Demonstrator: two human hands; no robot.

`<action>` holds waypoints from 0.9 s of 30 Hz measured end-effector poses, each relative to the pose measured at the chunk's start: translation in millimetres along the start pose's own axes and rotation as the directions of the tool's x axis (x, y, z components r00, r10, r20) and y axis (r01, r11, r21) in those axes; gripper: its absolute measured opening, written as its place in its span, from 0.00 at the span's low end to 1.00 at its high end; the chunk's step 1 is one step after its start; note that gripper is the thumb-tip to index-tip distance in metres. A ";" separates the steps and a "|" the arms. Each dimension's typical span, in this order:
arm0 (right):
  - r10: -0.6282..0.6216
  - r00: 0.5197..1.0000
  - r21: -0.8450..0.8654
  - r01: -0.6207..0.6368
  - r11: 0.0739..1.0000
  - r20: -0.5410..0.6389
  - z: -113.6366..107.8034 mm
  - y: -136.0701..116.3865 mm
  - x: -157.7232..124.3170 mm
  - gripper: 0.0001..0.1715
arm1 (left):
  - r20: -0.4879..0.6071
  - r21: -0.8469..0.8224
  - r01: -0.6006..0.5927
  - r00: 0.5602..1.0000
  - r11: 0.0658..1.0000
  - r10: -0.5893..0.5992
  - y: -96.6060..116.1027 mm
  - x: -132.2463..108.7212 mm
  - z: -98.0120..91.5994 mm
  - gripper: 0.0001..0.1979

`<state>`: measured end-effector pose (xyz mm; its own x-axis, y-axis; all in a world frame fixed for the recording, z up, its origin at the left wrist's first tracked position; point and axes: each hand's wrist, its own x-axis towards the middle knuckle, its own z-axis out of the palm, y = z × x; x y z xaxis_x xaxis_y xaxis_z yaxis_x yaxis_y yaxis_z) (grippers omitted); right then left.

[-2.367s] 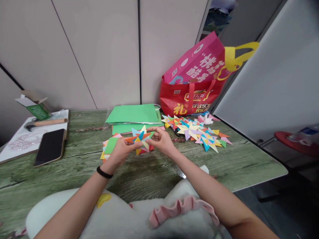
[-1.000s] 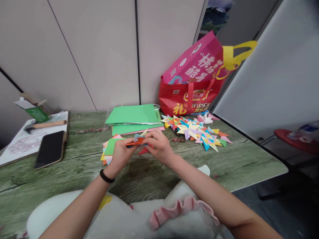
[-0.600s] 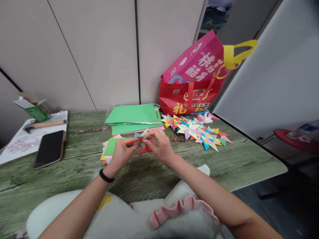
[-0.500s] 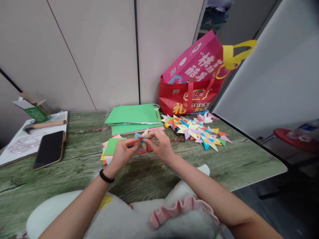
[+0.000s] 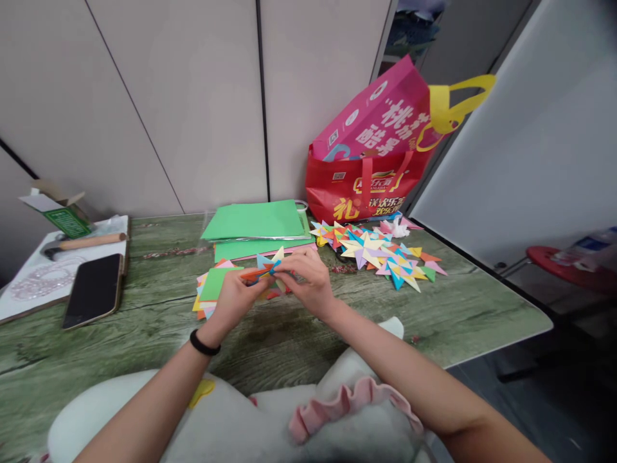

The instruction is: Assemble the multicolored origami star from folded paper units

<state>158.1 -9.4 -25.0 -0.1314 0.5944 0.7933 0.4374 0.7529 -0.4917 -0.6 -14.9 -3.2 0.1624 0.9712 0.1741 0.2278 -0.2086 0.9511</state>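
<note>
Between my hands, above the table, is a folded paper star (image 5: 266,264) with orange, blue and cream points. My left hand (image 5: 237,294) is closed on its left side, thumb and fingers pinching the orange part. On the other side, my right hand (image 5: 308,278) pinches it near the blue and cream points, and its fingers hide part of the folds. A red folded paper piece (image 5: 273,294) shows just below, partly covered by my hands. A stack of coloured paper squares (image 5: 212,286), green on top, lies beside my left hand.
Green paper sheets (image 5: 255,220) lie behind my hands. To the right is a pile of folded paper stars (image 5: 369,247), with a red gift bag (image 5: 364,186) behind it. A phone (image 5: 94,290), hammer (image 5: 91,242) and small green box (image 5: 65,215) are at the left.
My right hand's fingers have closed in further over the paper star, covering more of the red piece. My left hand keeps its hold. The view has shifted slightly.
</note>
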 end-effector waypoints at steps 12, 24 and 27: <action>0.005 1.000 0.028 -0.004 1.000 -0.027 0.5 -2.5 0.9 0.02 | 0.006 -0.105 0.028 1.000 0.994 -0.027 -9.5 0.9 2.7 0.15; 0.015 0.999 0.040 -0.013 0.999 -0.040 1.9 -6.3 1.6 0.02 | -0.025 -0.095 0.022 0.999 0.995 -0.025 -9.8 1.4 1.9 0.13; 0.025 0.997 0.009 -0.024 1.000 -0.069 2.3 -5.1 1.2 0.01 | -0.036 -0.120 0.026 0.999 0.992 -0.030 -12.0 1.8 3.0 0.13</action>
<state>153.7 -11.9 -22.4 -0.0590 0.5922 0.8036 0.4324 0.7408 -0.5141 -0.2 -11.0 -15.1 0.1208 0.9806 0.1543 0.1152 -0.1682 0.9790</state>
